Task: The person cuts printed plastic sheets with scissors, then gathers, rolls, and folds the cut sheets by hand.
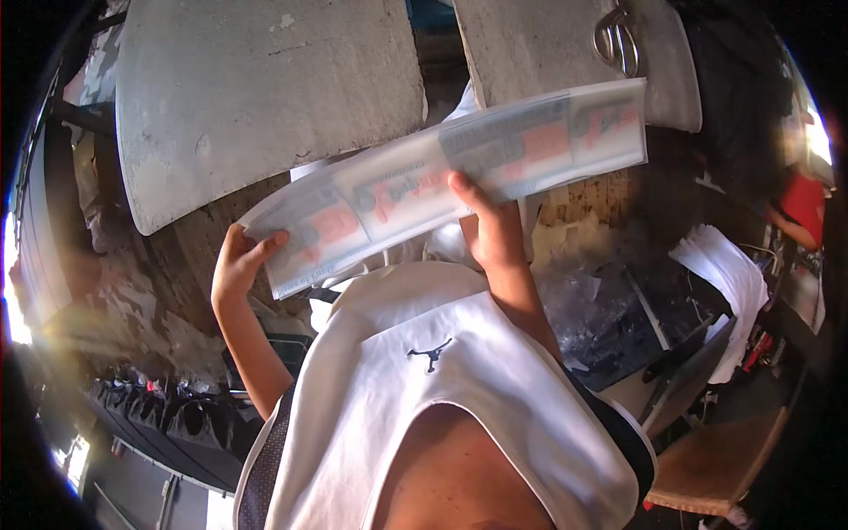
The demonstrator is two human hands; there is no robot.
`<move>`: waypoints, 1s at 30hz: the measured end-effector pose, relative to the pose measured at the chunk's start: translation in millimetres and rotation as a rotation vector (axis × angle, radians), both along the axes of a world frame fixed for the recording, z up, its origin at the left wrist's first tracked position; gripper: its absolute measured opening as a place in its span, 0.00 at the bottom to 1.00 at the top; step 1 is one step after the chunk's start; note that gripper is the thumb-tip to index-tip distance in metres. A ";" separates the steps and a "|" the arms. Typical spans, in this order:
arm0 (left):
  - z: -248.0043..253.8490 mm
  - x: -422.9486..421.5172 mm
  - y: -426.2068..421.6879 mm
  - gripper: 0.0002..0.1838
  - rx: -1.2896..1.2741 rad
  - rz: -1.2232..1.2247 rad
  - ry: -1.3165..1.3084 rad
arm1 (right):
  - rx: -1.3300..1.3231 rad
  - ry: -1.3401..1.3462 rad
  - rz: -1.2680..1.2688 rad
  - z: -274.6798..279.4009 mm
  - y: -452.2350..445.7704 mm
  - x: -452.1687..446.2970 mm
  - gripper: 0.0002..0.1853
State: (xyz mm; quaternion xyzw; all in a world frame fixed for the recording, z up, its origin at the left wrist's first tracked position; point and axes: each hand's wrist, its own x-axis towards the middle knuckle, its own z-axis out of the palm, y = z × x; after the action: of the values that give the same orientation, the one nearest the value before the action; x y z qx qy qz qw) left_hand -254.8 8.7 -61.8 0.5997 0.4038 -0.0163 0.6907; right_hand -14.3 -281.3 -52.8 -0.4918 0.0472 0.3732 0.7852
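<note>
A long strip of translucent printed sheets [406, 190], with red and dark figures showing through it, stretches across in front of my chest. It slants upward to the right. My left hand [243, 261] grips its left end, with the thumb on the near face. Farther along, my right hand [488, 228] holds the lower edge near the middle, the thumb lying over the front. The fingers of both hands are mostly hidden behind the sheets. Whether this is one sheet or a stack, I cannot tell.
Two worn grey boards [274, 79] lie beyond the strip, with a gap between them. Metal loops like scissor handles [616, 42] rest on the right one. At right are a white folded pile [729, 291], a brown board [720, 459] and another person's arm [793, 228] beside red clothing.
</note>
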 end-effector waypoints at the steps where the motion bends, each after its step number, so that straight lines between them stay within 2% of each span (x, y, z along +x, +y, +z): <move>1: 0.8 -1.3 -1.6 0.24 0.003 -0.010 0.007 | 0.000 0.000 0.002 0.0 -0.6 0.0 0.22; 3: 5.3 -2.5 -5.2 0.22 0.009 -0.015 0.014 | -0.008 -0.028 -0.005 4.7 -0.1 -2.2 0.26; 6: 21.1 8.5 -21.1 0.13 -0.056 -0.096 -0.049 | 0.077 -0.145 -0.032 25.2 2.8 -3.5 0.31; 7: 18.9 8.2 -26.0 0.14 -0.067 -0.109 -0.038 | 0.105 -0.219 -0.003 37.1 9.0 1.8 0.36; 8: 13.9 7.2 -30.7 0.14 -0.078 -0.124 -0.030 | 0.258 -0.330 0.055 49.1 20.4 12.3 0.39; 10: 12.8 13.3 -44.8 0.14 -0.131 -0.097 -0.162 | 0.314 -0.337 0.119 60.6 23.6 33.1 0.45; 11: 15.4 15.6 -49.3 0.13 -0.133 -0.091 -0.173 | 0.315 -0.350 0.129 66.4 31.1 41.9 0.45; 13: 15.6 18.3 -63.0 0.13 -0.126 -0.052 -0.218 | 0.640 -0.334 0.153 78.7 47.7 60.9 0.50; 14: 18.2 19.3 -68.4 0.12 -0.121 -0.063 -0.216 | 0.644 -0.342 0.167 85.2 56.0 68.9 0.50; 16: 17.4 20.4 -75.8 0.12 -0.192 -0.076 -0.221 | 0.905 -0.222 0.144 96.8 73.8 84.7 0.47; 17: 17.8 22.2 -81.4 0.12 -0.230 -0.076 -0.233 | 0.930 -0.224 0.214 100.7 77.8 97.9 0.50; 18: 17.2 24.3 -89.1 0.11 -0.255 -0.034 -0.229 | 0.937 -0.227 0.226 119.4 87.3 97.1 0.50; 19: 17.0 25.4 -95.0 0.11 -0.261 -0.018 -0.234 | 0.784 -0.153 0.176 146.9 99.3 96.0 0.41; 21: 14.4 27.2 -106.8 0.11 -0.225 0.037 -0.251 | 0.641 -0.340 0.345 142.0 109.1 113.4 0.44; 22: 18.1 28.1 -111.4 0.11 -0.272 0.082 -0.244 | 0.644 -0.344 0.355 144.7 109.2 114.5 0.44; 24: 18.1 27.2 -113.9 0.12 -0.281 0.111 -0.254 | 0.424 -0.565 0.369 154.4 116.2 113.7 0.42; 26: 16.5 31.4 -116.1 0.12 -0.269 0.111 -0.289 | 0.449 -0.502 0.400 155.1 121.4 116.8 0.43; 28: 12.9 33.3 -114.6 0.13 -0.253 0.115 -0.321 | 0.703 -0.483 0.509 158.4 134.8 113.5 0.44; 30: 6.8 36.0 -113.1 0.13 -0.290 0.091 -0.287 | 0.733 -0.440 0.485 174.7 134.0 100.0 0.45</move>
State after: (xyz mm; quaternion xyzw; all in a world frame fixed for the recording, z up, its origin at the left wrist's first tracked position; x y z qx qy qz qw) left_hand -218.8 -104.4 -55.0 0.4713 0.3213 0.0427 0.8202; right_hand 85.7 -147.3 121.9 -0.2471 -0.3700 0.4245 0.7886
